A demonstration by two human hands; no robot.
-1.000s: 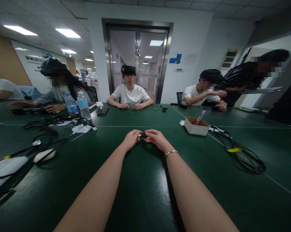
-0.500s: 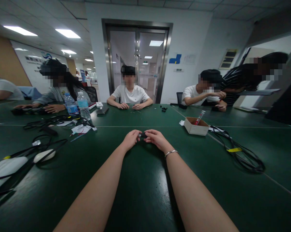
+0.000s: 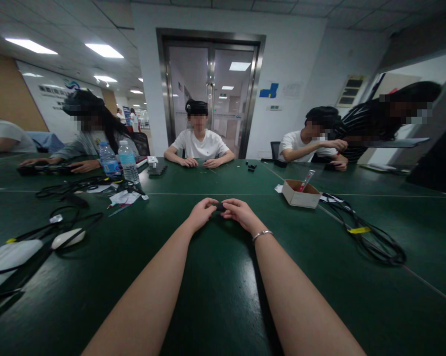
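Note:
Both of my hands meet at a small dark object over the middle of the green table. My left hand pinches its left end between thumb and fingers. From the other side, my right hand grips the right end, with a silver bracelet on that wrist. The object is too small and too covered by fingers to name. To the right stands a small open cardboard box holding a red and clear item.
Coiled black cables lie at the right. Cables, a white mouse, papers and two bottles are at the left. Across the table sits a person; other people are at both sides.
The fingers of my left hand have shifted slightly at the small object, and the shiny bit seen at its left end no longer shows. My right hand has hardly moved.

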